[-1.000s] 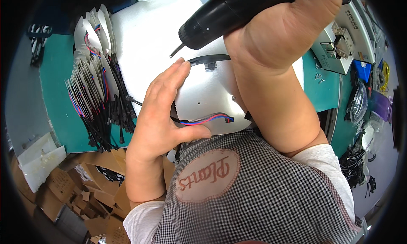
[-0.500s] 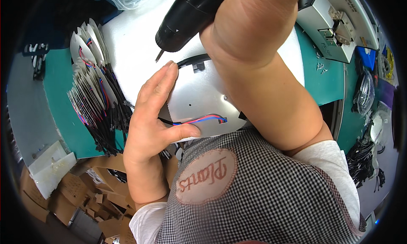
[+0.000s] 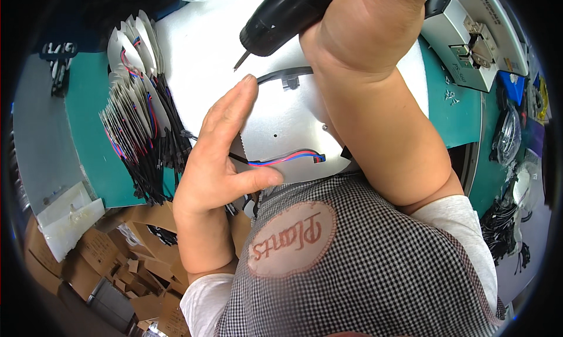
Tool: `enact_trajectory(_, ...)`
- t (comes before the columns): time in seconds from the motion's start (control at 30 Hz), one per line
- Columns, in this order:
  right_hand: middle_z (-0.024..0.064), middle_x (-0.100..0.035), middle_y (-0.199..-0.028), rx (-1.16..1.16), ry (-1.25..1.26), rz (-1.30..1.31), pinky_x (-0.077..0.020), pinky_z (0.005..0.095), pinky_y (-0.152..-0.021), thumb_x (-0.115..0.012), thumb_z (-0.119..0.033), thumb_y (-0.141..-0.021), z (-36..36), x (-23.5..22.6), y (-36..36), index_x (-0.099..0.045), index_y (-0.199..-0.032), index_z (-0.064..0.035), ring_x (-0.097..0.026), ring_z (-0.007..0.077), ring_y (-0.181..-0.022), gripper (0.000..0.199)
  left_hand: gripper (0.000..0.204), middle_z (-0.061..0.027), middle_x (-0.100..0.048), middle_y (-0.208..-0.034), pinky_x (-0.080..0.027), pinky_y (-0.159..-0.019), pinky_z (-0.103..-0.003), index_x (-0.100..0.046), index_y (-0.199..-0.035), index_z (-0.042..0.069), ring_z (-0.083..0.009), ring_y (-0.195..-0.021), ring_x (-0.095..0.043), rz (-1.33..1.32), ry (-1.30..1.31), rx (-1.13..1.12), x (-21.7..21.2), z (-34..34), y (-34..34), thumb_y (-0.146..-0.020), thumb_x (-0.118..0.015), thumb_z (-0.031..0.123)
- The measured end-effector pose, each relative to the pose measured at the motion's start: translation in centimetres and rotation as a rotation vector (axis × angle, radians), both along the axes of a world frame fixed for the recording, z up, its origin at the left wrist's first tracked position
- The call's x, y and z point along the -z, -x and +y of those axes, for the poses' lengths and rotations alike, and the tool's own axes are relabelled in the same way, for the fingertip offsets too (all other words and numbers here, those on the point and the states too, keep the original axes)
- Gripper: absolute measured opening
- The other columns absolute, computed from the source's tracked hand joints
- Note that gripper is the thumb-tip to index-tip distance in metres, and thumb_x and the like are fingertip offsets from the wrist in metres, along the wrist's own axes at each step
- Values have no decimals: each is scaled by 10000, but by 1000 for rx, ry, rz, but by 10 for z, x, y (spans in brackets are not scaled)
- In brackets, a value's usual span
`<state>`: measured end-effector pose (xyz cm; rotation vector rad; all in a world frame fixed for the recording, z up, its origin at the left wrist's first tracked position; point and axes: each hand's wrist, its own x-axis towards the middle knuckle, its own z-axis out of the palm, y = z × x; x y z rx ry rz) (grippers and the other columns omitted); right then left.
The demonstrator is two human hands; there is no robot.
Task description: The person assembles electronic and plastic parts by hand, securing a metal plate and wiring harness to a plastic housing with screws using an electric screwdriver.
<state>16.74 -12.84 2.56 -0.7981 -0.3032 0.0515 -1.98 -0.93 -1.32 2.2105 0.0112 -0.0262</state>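
A rounded silver metal plate (image 3: 293, 123) lies on a white foam sheet close to my body. Red, blue and black wires (image 3: 287, 157) run along its near side, and a black cable bends round its far edge. My left hand (image 3: 218, 155) grips the plate at its left side, fingers along the edge and thumb on the near rim. In my right hand (image 3: 366, 41) is a black electric screwdriver (image 3: 284, 23). Its bit points down and left, apart from the plate, just beyond my left fingertips. My right forearm covers the plate's right part; the right fingers are mostly out of sight.
To the left, a stack of thin plates with wires (image 3: 126, 111) stands on the green mat (image 3: 88, 126). A grey-white machine (image 3: 469, 41) sits at the far right, with loose screws (image 3: 451, 96) near it. Cardboard boxes (image 3: 141, 278) lie below the bench at left.
The whole view has shifted, so most things sit further right. The screwdriver bit has moved slightly right and away from me. My left hand keeps its hold on the plate.
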Motion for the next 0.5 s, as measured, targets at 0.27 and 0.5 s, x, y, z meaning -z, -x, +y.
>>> enact_trajectory(0.27, 55, -565, -697, -494, -844, 502, -510, 305, -508, -669, -603, -860, 16, -11, 2, -548, -1071, -87, -574, 179, -520, 570, 1227, -198, -466, -1482, -350, -1142, -410, -376, -1508, 17, -337, -1365, -456, 28, 183, -42, -5, 14, 12, -496, -952, 402)
enact_trajectory(0.5, 25, -597, -763, -273, -171, 34, -515, 371, -675, -581, -680, -838, 1, 23, -32, -574, -937, -151, -589, 187, -624, 539, 1119, -137, -524, -1438, -378, -1124, -410, -460, -1471, 77, -330, -1323, -479, -99, 174, -145, -13, -9, 16, -476, -933, 273)
